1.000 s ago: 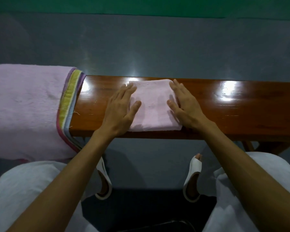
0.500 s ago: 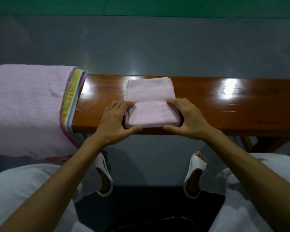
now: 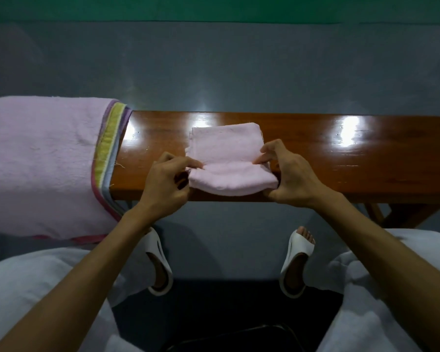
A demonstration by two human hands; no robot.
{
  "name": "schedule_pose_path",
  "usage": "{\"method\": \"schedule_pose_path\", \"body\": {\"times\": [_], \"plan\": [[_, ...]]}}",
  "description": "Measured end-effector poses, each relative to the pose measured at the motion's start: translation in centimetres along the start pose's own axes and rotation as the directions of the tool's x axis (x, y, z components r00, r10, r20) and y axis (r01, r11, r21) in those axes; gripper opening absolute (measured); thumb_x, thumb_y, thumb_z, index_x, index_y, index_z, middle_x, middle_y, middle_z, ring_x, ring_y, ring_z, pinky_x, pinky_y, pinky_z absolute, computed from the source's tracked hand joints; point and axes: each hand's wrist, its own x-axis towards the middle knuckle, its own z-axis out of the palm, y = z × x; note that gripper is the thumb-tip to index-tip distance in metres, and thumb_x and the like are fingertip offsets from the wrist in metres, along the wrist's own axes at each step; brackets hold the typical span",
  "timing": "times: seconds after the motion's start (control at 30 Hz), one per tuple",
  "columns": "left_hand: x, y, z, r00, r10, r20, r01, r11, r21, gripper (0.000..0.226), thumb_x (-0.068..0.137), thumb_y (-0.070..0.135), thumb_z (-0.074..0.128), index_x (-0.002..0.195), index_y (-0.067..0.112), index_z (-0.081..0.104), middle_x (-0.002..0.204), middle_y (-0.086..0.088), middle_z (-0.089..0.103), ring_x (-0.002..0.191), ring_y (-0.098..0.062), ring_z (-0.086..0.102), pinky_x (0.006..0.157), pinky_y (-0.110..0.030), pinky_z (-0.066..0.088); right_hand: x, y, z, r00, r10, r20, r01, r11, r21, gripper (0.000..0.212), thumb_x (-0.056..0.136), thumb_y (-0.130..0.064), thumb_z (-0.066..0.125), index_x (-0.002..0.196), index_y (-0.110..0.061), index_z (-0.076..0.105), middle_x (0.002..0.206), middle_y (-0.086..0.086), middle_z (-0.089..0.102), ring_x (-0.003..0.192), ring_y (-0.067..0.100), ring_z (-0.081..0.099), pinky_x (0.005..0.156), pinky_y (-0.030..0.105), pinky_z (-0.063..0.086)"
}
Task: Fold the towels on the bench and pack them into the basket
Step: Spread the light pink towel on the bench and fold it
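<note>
A small pink towel (image 3: pixel 226 146) lies folded on the glossy wooden bench (image 3: pixel 341 158), near its front edge. Its near part is turned up and over into a thick fold. My left hand (image 3: pixel 167 184) pinches the left end of that fold. At the fold's right end, my right hand (image 3: pixel 290 174) pinches it between thumb and fingers. A larger pink towel (image 3: pixel 41 161) with a striped border drapes over the bench's left end. No basket is in view.
The bench's right part (image 3: pixel 379 148) is bare wood with light glare. Grey floor lies beyond and beneath it. My knees in white cloth and feet in white slippers (image 3: pixel 296 257) are below the bench edge. A dark object (image 3: pixel 226 336) sits on the floor between my legs.
Both hands went from pressing flat on the small towel to gripping its near edge. They have lifted that edge and rolled it forward, away from me.
</note>
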Motion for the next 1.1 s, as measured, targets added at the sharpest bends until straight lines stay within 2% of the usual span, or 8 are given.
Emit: {"method": "schedule_pose_path", "body": {"times": [0.17,0.4,0.53,0.67,0.77,0.9,1.0,1.1], "plan": [[0.6,-0.2,0.1,0.99,-0.139,0.029,0.142,0.966,-0.217,0.043,0.096,0.051,0.064,0.126,0.02,0.07,0.111,-0.002,0.069,0.103,-0.021,0.063,0.076,-0.038,0.063,0.9,-0.2,-0.9,0.997,0.063,-0.045,-0.057,0.99,0.126,0.046,0.085,-0.017,0.081,0.121,-0.01,0.052,0.109,0.006,0.068,0.092,0.02,0.068,0.075,0.036,0.064],[2.7,2.1,-0.1,0.945,-0.321,0.061,0.312,0.83,-0.462,0.03,0.102,0.046,0.056,0.127,0.031,0.061,0.117,0.005,0.069,0.104,-0.01,0.068,0.078,-0.032,0.063,2.6,-0.4,-1.6,0.942,0.336,-0.011,-0.312,0.886,0.343,0.018,0.094,-0.012,0.068,0.112,-0.009,0.068,0.1,0.006,0.071,0.091,0.02,0.07,0.075,0.036,0.063],[3.7,2.1,0.6,0.913,-0.408,-0.015,0.376,0.853,-0.363,0.025,0.103,0.051,0.053,0.116,0.032,0.065,0.104,0.007,0.07,0.095,-0.008,0.067,0.081,-0.043,0.063,4.1,-1.0,-1.0,0.863,0.503,0.049,-0.47,0.763,0.444,0.007,0.099,-0.016,0.061,0.102,-0.015,0.067,0.097,0.006,0.069,0.087,0.019,0.068,0.064,0.026,0.056],[4.4,1.8,1.1,0.879,-0.463,-0.114,0.432,0.875,-0.219,0.031,0.103,0.052,0.052,0.09,0.026,0.065,0.085,0.0,0.069,0.081,-0.016,0.067,0.073,-0.051,0.061,5.1,-1.4,0.1,0.817,0.576,-0.022,-0.526,0.76,0.383,0.034,0.103,-0.042,0.056,0.095,-0.011,0.069,0.092,0.009,0.068,0.082,0.023,0.068,0.067,0.036,0.059],[4.5,2.0,1.5,0.867,-0.471,-0.163,0.448,0.879,-0.16,0.032,0.102,0.051,0.053,0.088,0.025,0.064,0.081,0.004,0.066,0.076,-0.008,0.063,0.07,-0.046,0.062,5.7,-1.2,1.1,0.778,0.617,-0.118,-0.56,0.766,0.316,0.046,0.102,-0.053,0.052,0.086,-0.013,0.069,0.084,0.006,0.066,0.078,0.02,0.066,0.065,0.036,0.056],[4.5,2.2,1.8,0.866,-0.449,-0.221,0.433,0.893,-0.119,0.033,0.103,0.049,0.053,0.087,0.023,0.065,0.081,0.004,0.064,0.075,-0.007,0.062,0.067,-0.042,0.061,6.1,-0.6,2.0,0.731,0.632,-0.258,-0.575,0.774,0.266,0.042,0.104,-0.044,0.052,0.084,-0.012,0.07,0.081,0.002,0.067,0.078,0.016,0.064,0.071,0.041,0.06],[4.6,1.9,2.0,0.859,-0.444,-0.255,0.428,0.896,-0.116,0.036,0.103,0.049,0.052,0.085,0.022,0.067,0.081,0.0,0.067,0.076,-0.016,0.065,0.068,-0.046,0.062,6.2,-0.5,2.7,0.708,0.61,-0.356,-0.565,0.792,0.233,0.037,0.104,-0.039,0.055,0.082,-0.013,0.07,0.077,0.0,0.067,0.074,0.013,0.064,0.061,0.034,0.058],[4.7,2.3,1.9,0.859,-0.431,-0.277,0.424,0.901,-0.087,0.032,0.103,0.044,0.053,0.08,0.024,0.063,0.074,0.005,0.062,0.07,-0.006,0.058,0.064,-0.04,0.059,6.5,-0.4,3.0,0.696,0.61,-0.379,-0.572,0.79,0.22,0.035,0.103,-0.038,0.057,0.081,-0.014,0.07,0.075,-0.002,0.066,0.071,0.012,0.064,0.058,0.029,0.055]]}}
